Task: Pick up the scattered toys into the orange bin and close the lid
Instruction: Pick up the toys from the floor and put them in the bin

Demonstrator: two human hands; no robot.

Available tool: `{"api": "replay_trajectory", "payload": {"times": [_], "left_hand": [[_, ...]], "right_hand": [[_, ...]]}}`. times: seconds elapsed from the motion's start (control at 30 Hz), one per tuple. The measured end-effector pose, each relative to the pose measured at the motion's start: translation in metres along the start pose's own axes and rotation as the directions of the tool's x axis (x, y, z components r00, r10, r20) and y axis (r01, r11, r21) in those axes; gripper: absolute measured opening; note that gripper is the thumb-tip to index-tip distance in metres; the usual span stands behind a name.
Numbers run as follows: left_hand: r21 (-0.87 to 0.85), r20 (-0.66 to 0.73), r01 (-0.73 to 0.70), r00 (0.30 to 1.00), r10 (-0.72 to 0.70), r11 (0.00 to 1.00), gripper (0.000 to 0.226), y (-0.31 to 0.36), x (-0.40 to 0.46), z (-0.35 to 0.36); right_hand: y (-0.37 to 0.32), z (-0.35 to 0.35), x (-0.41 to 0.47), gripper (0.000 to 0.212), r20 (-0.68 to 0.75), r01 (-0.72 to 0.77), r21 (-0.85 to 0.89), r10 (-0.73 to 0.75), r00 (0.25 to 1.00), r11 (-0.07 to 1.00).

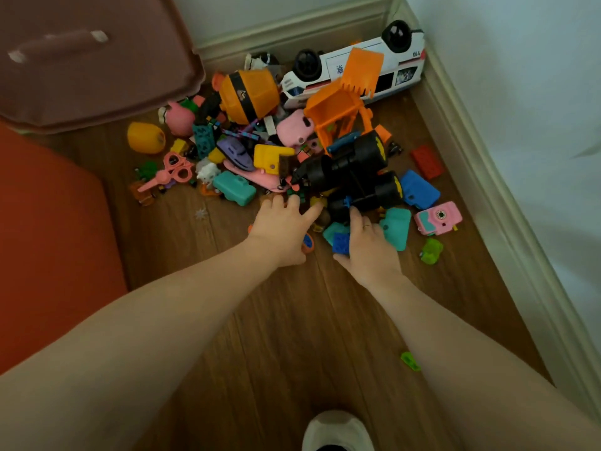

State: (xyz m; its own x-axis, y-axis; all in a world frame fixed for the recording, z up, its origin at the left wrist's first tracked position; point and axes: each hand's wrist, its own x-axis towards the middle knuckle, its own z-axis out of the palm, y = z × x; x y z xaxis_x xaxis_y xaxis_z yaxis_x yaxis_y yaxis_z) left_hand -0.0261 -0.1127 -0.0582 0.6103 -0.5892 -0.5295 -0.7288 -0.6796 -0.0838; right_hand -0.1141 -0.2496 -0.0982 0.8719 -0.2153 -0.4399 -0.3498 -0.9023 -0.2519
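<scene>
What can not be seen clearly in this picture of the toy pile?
- Head view: the orange bin is cut off by the left edge; its inside is out of sight.
- What the right hand has in its grip: its own fingers hide it.
- Left hand fingertips: lost among small toys.
- Small pieces under the black toy truck: covered.
- Print on the white bus: too small.
</scene>
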Motion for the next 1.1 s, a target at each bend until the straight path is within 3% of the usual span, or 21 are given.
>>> {"api": "replay_trajectory", "payload": {"times": [0.17,0.37,0.5,0.63,0.77,0.87,0.93,0.97,1.0,1.03,1.1], "left_hand": [[0.02,0.048,-0.054,0.997,0.053,0.998,0.103,0.005,0.002,-0.003],[0.022,0.132,-0.177,0.976,0.172,0.984,0.082,0.009,0.005,-0.004],[0.05,0.226,-0.187,0.959,0.171,0.981,0.079,0.021,0.001,0.005],[0.014,0.191,-0.173,0.967,0.168,0.985,0.069,0.019,0.0,0.008],[-0.171,0.172,-0.087,0.978,0.116,0.981,0.062,0.0,-0.01,0.012],[-0.392,0.158,0.002,0.985,0.065,0.92,0.061,-0.013,-0.021,0.017],[-0.627,0.147,0.089,0.989,0.005,0.774,0.054,-0.021,-0.031,0.016],[-0.765,0.165,0.147,0.986,-0.03,0.627,0.049,-0.025,-0.033,0.014],[-0.871,0.191,0.202,0.979,-0.069,0.447,0.044,-0.029,-0.038,0.013],[-0.935,0.22,0.238,0.971,-0.096,0.264,0.038,-0.033,-0.042,0.012],[-0.961,0.275,0.27,0.954,-0.123,-0.055,0.027,-0.039,-0.05,0.006]], "right_hand": [[0.002,0.007,-0.01,0.098,0.0,-0.04,0.04,0.04,0.999,0.998],[0.013,0.012,-0.026,0.084,-0.033,0.008,-0.022,-0.009,0.999,1.0],[0.017,0.021,-0.037,0.073,-0.053,0.015,-0.053,-0.018,0.998,0.998],[0.02,0.031,-0.045,0.067,-0.045,0.079,-0.182,-0.088,0.995,0.98],[0.014,0.027,-0.038,0.058,0.027,0.115,-0.18,-0.112,0.993,0.977],[0.007,0.021,-0.032,0.058,0.034,0.074,-0.094,-0.071,0.997,0.993],[-0.001,0.016,-0.029,0.057,0.025,-0.014,0.162,0.01,1.0,0.987],[-0.004,0.012,-0.027,0.055,0.062,-0.098,0.386,0.081,0.995,0.917],[-0.012,0.006,-0.028,0.054,0.142,-0.199,0.618,0.141,0.98,0.761],[-0.02,-0.001,-0.03,0.052,0.251,-0.303,0.792,0.169,0.953,0.53],[-0.036,-0.016,-0.034,0.048,0.397,-0.413,0.905,0.152,0.905,0.097]]}}
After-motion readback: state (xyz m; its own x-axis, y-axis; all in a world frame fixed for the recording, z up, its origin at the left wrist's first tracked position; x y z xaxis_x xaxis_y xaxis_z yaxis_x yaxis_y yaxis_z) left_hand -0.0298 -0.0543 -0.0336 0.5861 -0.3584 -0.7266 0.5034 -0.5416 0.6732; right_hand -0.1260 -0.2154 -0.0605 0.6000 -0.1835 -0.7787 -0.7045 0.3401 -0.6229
